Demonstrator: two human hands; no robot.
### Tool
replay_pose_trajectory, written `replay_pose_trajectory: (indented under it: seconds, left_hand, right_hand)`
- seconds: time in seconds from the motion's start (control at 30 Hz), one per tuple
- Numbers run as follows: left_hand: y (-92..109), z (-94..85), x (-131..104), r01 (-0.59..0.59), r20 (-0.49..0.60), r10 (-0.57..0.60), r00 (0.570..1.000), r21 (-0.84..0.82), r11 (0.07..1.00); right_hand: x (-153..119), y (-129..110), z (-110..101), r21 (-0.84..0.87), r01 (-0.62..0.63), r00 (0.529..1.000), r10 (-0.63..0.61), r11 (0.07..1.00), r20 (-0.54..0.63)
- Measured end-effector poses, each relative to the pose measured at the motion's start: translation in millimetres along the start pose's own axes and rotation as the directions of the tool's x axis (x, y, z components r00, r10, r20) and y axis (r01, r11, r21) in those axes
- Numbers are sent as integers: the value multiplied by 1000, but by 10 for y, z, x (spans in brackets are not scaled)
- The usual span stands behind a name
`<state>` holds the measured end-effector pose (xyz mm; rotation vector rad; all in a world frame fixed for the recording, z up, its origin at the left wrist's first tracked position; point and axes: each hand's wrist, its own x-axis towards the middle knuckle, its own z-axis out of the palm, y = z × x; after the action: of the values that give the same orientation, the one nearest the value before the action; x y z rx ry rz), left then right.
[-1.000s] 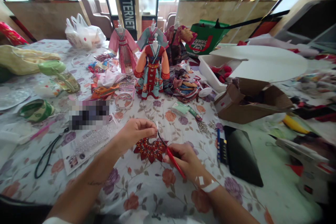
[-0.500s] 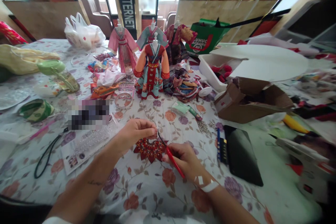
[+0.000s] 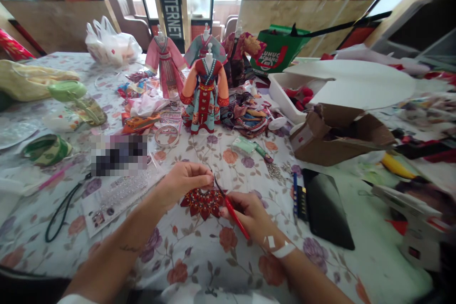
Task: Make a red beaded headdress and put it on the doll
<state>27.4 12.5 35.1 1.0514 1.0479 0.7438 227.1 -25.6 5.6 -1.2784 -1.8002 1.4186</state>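
Observation:
My right hand [image 3: 245, 211] is closed around a pair of red tweezers [image 3: 233, 213] with thin dark tips. The tips point up and away, meeting the fingertips of my left hand [image 3: 190, 178]. That left hand is pinched shut; whatever sits between its thumb and finger is too small to make out. Just below both hands, a dark red, petal-edged collar piece [image 3: 203, 204] dotted with pale beads lies flat on the flowered cloth. To the left, partly under my left forearm, is a sheet of stick-on gems [image 3: 121, 197].
Dressed doll forms [image 3: 204, 95] stand behind, among fabric scraps [image 3: 245, 116]. A tape roll [image 3: 166, 135] lies left of centre. On the right are a black tablet [image 3: 327, 209], a cardboard box [image 3: 309, 142] and loose small beads [image 3: 274, 171]. A lidded bottle [image 3: 85, 104] is far left.
The view has shifted very slightly. Both hands keep their places, with the tweezer tips still at my left fingertips.

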Motion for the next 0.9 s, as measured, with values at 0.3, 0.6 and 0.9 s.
replay_pose_trajectory:
  seconds: [0.3,0.6,0.9]
  left_hand:
    - [4,3,-8,-4,-1,4,1000,11,1000]
    - [-4,29,-9,20,-18,-19,1000,21,1000]
    - [-36,9,6,10,21,-10,1000,8,1000]
  right_hand:
    - [-7,9,13,25,6,1000,-6,1000,-2]
    - [3,48,21,48,0,1000,0,999,6]
    - [-6,65,-6,73,8,999,-10,997,32]
